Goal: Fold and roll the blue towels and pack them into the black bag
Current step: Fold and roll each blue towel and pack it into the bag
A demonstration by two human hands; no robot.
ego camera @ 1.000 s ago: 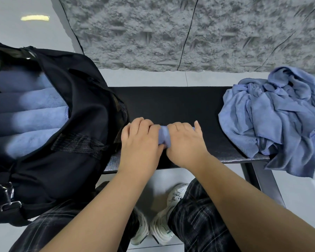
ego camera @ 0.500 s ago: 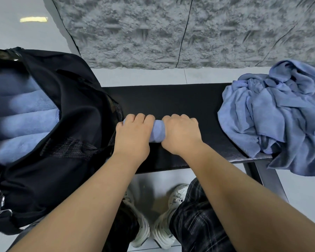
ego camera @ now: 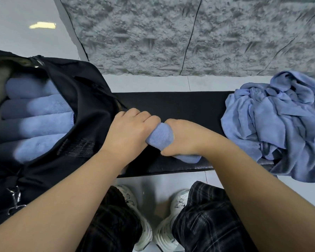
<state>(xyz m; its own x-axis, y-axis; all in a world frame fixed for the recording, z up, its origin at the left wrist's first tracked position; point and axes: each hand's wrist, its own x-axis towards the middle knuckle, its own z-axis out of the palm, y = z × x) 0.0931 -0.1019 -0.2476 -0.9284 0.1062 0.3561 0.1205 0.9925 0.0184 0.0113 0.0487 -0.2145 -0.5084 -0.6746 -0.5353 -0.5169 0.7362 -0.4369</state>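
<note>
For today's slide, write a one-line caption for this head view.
Both hands, left and right, grip a rolled blue towel on a black bench between an open bag and unfolded towels.

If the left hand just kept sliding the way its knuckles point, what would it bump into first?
Probably the black bag: the left hand, gripping the rolled towel, points up and leftward, and the bag's side looks right beside its knuckles, though depth is unclear.

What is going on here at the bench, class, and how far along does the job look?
A person is packing towels. Both the left hand and the right hand grip a rolled blue towel over the black bench. The black bag sits open on the left with several rolled towels inside. A crumpled pile of blue towels on the right is not yet folded.
</note>
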